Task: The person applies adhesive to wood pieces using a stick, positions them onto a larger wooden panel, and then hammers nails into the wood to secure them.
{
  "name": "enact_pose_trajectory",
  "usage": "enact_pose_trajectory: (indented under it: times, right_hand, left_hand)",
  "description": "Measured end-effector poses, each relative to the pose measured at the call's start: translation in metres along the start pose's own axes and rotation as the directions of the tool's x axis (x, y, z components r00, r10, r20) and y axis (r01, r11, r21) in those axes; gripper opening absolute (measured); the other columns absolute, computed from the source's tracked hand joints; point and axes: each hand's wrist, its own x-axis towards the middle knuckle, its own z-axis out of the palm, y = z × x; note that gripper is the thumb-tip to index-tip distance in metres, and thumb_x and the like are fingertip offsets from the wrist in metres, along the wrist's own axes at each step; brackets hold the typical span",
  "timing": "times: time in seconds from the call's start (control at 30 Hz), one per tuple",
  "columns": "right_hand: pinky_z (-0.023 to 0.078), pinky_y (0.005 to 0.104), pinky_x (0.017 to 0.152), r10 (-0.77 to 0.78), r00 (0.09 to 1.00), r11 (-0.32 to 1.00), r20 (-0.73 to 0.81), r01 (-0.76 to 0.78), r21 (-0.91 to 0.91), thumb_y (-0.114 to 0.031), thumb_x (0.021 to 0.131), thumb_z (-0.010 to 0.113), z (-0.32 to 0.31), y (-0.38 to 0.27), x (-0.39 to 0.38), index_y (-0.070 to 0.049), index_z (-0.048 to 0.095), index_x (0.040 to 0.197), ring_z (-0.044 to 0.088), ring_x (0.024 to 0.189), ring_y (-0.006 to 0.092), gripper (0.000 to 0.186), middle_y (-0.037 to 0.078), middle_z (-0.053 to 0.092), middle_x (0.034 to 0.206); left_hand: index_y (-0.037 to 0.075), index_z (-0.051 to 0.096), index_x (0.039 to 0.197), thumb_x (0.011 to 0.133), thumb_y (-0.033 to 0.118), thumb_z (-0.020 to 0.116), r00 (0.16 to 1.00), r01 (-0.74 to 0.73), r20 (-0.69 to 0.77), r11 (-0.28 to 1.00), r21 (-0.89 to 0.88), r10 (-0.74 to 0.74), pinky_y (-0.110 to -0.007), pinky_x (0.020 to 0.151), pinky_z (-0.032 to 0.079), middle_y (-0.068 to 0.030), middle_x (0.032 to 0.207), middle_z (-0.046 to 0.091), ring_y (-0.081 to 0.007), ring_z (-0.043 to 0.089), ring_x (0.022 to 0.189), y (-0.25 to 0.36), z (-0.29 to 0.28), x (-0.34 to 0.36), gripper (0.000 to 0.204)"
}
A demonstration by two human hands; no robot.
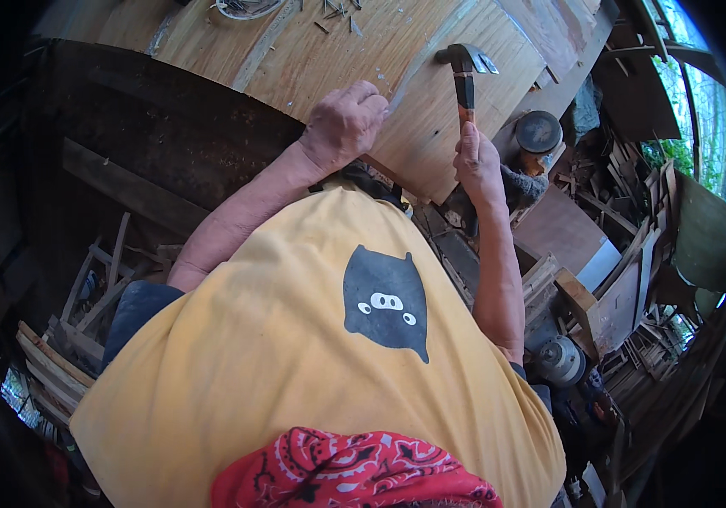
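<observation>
My right hand point(479, 163) is wrapped round the handle of a claw hammer point(464, 83), its dark metal head raised over the right part of a wooden panel point(329, 59). At the panel's near edge, my left hand point(346, 120) is closed, with the fingers curled in. Whatever those fingers may hold is hidden. Loose nails point(336, 10) lie scattered on the far part of the panel, beside a round shallow container point(246, 7) cut off by the top of the view.
Right of the panel stands a jar-like thing with a round dark lid point(538, 132). Wood scraps and boards point(583, 229) are heaped on the right, near a round grey motor-like part point(559, 360). A long dark plank point(130, 188) and a wooden frame point(96, 284) are at the left.
</observation>
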Motion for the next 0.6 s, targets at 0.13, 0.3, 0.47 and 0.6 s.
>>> enact_pose_trajectory:
  times: [0.13,0.3,0.47,0.6]
  right_hand:
    - [0.046,0.0288,0.055,-0.124,0.98,0.969,-0.153,0.152,0.193,-0.051,0.113,0.04,0.006,-0.014,-0.006,-0.004,0.059,0.093,0.055,0.058,0.0107,0.055,0.003,0.057,0.069]
    - [0.045,0.0269,0.049,-0.075,0.989,0.996,-0.124,0.079,0.031,-0.061,0.11,0.042,0.019,-0.02,-0.01,-0.007,0.056,0.089,0.051,0.052,0.009,0.059,0.0,0.051,0.066]
    - [0.045,0.0318,0.052,-0.016,0.984,0.978,-0.178,0.052,0.203,-0.057,0.11,0.044,0.021,-0.014,-0.01,-0.003,0.06,0.091,0.053,0.052,0.0118,0.059,0.003,0.054,0.064]
    - [0.044,0.0271,0.052,-0.037,0.994,0.997,-0.105,0.044,0.067,-0.061,0.109,0.045,0.03,-0.003,-0.012,-0.005,0.057,0.092,0.054,0.053,0.0104,0.06,0.001,0.054,0.064]
  left_hand:
    - [0.01,0.07,0.099,0.091,0.014,0.073,0.988,0.137,-0.079,0.99,0.024,-0.134,-0.044,0.07,0.058,-0.0098,0.093,0.068,-0.0349,0.071,0.082,-0.041,-0.027,0.006,0.009]
    - [0.006,0.07,0.098,0.093,0.01,0.071,0.974,0.182,-0.145,0.983,0.037,-0.175,-0.043,0.071,0.056,-0.0142,0.089,0.07,-0.0349,0.07,0.083,-0.078,-0.039,0.026,0.007]
    - [0.006,0.071,0.099,0.094,0.014,0.069,0.982,0.145,-0.13,0.989,0.028,-0.14,-0.044,0.073,0.055,-0.0154,0.09,0.07,-0.0364,0.069,0.083,-0.104,-0.038,0.056,0.009]
    - [0.01,0.072,0.1,0.093,0.022,0.069,0.986,0.113,-0.133,0.991,0.076,-0.102,-0.05,0.071,0.056,-0.0179,0.093,0.071,-0.0398,0.071,0.084,-0.124,-0.03,0.085,0.014]
